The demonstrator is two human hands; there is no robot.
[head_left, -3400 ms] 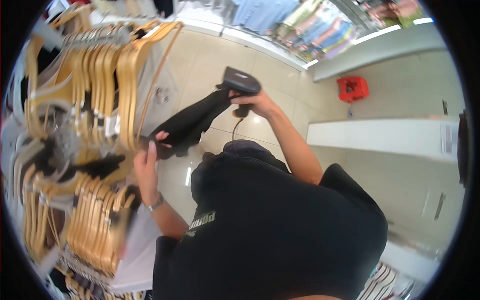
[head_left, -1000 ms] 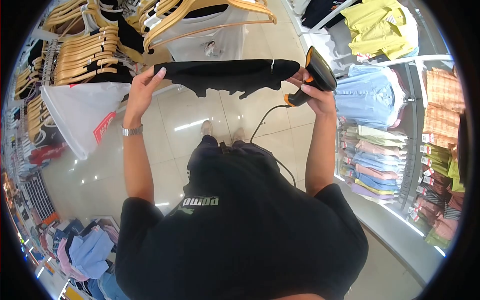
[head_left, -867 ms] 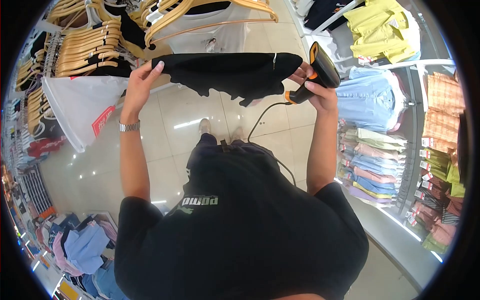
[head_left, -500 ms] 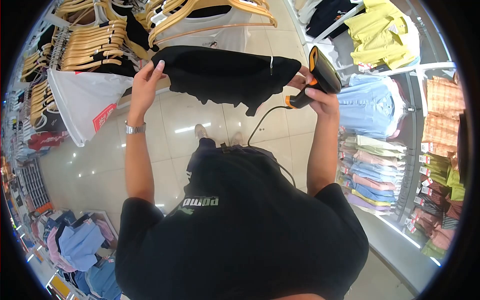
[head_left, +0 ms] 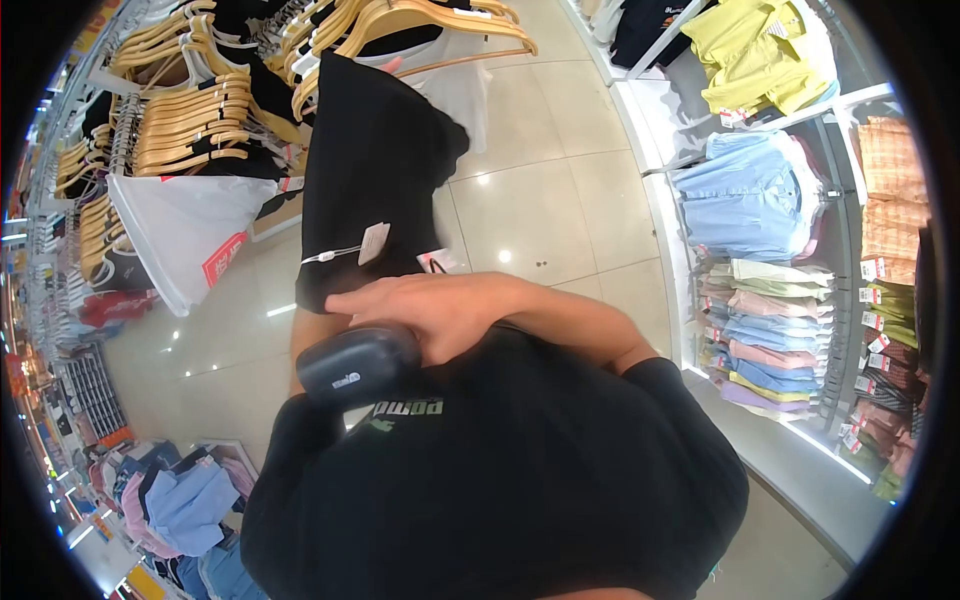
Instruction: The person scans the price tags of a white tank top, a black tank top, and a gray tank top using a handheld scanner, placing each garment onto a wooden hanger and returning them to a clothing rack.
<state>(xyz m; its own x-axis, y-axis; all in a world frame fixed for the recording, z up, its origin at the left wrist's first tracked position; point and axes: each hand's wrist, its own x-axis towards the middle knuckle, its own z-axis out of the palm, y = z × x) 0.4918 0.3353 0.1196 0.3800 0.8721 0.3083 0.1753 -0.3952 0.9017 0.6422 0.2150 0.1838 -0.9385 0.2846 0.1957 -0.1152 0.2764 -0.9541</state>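
A black garment (head_left: 365, 170) hangs lengthwise in front of me, with a paper tag (head_left: 374, 243) on a white string near its lower end. My left hand (head_left: 392, 66) is mostly hidden behind it; only a bit of finger shows past its upper edge, and the forearm runs up behind the cloth. In my right hand (head_left: 435, 305) is a black barcode scanner (head_left: 358, 366), close to my chest. The right thumb side lies against the garment's lower end, just below the tag.
Wooden hangers (head_left: 195, 115) with clothes crowd the rack at upper left, beside a white garment (head_left: 190, 235) with a red label. Folded shirts (head_left: 765, 335) and hung blue shirts (head_left: 745, 195) line the right shelving. More folded clothes (head_left: 190, 505) lie at lower left.
The black garment has swung from lying crosswise between both hands to hanging lengthwise on the left. My right hand has brought the scanner left and down towards my chest.
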